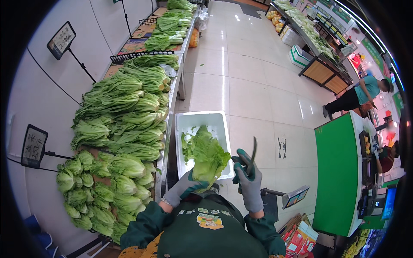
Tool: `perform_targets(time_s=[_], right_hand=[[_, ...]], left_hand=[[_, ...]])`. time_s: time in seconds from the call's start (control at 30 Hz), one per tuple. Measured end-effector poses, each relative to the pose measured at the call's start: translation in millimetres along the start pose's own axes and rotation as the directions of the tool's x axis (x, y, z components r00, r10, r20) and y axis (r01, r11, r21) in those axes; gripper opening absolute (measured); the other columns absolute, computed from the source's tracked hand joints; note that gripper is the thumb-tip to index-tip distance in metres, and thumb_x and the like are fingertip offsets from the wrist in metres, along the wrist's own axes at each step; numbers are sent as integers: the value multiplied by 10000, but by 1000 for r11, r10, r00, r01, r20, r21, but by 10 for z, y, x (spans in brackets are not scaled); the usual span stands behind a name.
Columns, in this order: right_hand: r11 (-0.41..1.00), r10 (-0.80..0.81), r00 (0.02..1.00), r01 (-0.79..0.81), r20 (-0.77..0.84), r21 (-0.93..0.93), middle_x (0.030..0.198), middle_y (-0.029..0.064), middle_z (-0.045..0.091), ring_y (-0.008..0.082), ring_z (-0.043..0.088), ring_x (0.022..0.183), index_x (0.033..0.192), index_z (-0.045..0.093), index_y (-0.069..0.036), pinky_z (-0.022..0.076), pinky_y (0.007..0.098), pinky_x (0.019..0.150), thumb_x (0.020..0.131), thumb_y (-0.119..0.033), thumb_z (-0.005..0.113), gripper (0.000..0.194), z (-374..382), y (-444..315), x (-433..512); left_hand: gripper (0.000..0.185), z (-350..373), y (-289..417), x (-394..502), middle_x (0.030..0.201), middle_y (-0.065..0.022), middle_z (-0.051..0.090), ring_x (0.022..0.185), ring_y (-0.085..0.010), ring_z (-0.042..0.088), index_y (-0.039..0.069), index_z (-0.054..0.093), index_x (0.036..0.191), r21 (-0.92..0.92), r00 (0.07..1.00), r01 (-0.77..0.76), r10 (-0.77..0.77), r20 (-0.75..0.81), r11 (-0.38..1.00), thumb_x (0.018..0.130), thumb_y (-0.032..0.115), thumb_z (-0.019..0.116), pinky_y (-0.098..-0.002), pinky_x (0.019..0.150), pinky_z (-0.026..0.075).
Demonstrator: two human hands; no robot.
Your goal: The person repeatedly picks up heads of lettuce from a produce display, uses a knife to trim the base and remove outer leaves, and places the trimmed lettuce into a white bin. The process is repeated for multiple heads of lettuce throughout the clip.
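My left hand (186, 187), in a grey and green work glove, grips a head of leafy lettuce (208, 158) by its base, over a white foam box (227, 145). Loose green leaves (190, 146) lie inside the box. To the right of the box, my right hand (247, 180), gloved alike, holds a thin curved knife (254, 150) with its dark blade pointing up and away from me. The blade is apart from the lettuce.
Left stands a metal-edged display table (171, 113) with lettuce heads (124, 183) and long leafy greens (135, 106). A scale (295, 196) is at my right, beyond it a green-sided counter (335, 174). A person (367, 90) stands at the upper right; another person (387, 158) is behind the counter.
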State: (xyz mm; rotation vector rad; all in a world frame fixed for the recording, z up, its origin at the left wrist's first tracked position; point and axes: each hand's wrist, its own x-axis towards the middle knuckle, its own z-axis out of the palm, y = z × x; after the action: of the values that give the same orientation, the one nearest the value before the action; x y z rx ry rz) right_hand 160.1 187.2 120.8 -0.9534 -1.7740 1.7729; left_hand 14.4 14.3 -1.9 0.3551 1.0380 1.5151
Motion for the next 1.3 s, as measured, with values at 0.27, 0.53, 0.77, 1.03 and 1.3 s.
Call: perform_targets(time_s=[0.27, 0.53, 0.77, 1.03, 1.3], right_hand=[[812, -318, 927, 375, 199, -447, 1079, 84, 696, 99, 485, 631, 1443, 517, -91, 482, 260, 601, 771, -148, 834, 746, 165, 165, 177], [741, -453, 875, 475, 168, -476, 888, 83, 678, 141, 648, 688, 1131, 669, -17, 516, 268, 598, 805, 19, 688, 329, 106, 559, 410], [991, 86, 996, -82, 32, -101, 877, 62, 712, 75, 587, 572, 1147, 681, -13, 433, 231, 453, 963, -141, 622, 232, 97, 404, 841], [980, 199, 927, -179, 317, -92, 868, 81, 704, 81, 545, 518, 1097, 693, -9, 442, 228, 460, 959, -185, 623, 235, 216, 380, 694], [964, 165, 986, -157, -24, 213, 832, 146, 682, 132, 603, 516, 1021, 685, 54, 520, 261, 474, 914, -90, 621, 191, 206, 470, 973]], left_hand=[[942, 73, 130, -117, 1368, -95, 578, 1206, -174, 582, 16, 383, 1488, 582, 980, 62, 61, -189, 811, 707, 167, 889, -321, 1048, 461], [908, -121, -9, -233, 1326, -142, 617, 1205, -220, 611, 47, 404, 1481, 657, 970, -30, 179, -161, 753, 713, 154, 877, -340, 1036, 478], [896, -158, 39, -378, 1307, -154, 620, 1174, -320, 625, 115, 435, 1475, 776, 944, -35, 276, -181, 629, 702, 233, 870, -407, 1012, 492], [837, 94, 353, -498, 1255, -161, 612, 1116, -357, 615, 140, 467, 1452, 951, 903, 127, 364, -228, 281, 723, 312, 839, -438, 939, 501], [787, -30, 258, -549, 1284, -142, 623, 1118, -311, 639, 94, 473, 1439, 921, 915, 154, 300, -270, 358, 752, 257, 821, -411, 944, 510]])
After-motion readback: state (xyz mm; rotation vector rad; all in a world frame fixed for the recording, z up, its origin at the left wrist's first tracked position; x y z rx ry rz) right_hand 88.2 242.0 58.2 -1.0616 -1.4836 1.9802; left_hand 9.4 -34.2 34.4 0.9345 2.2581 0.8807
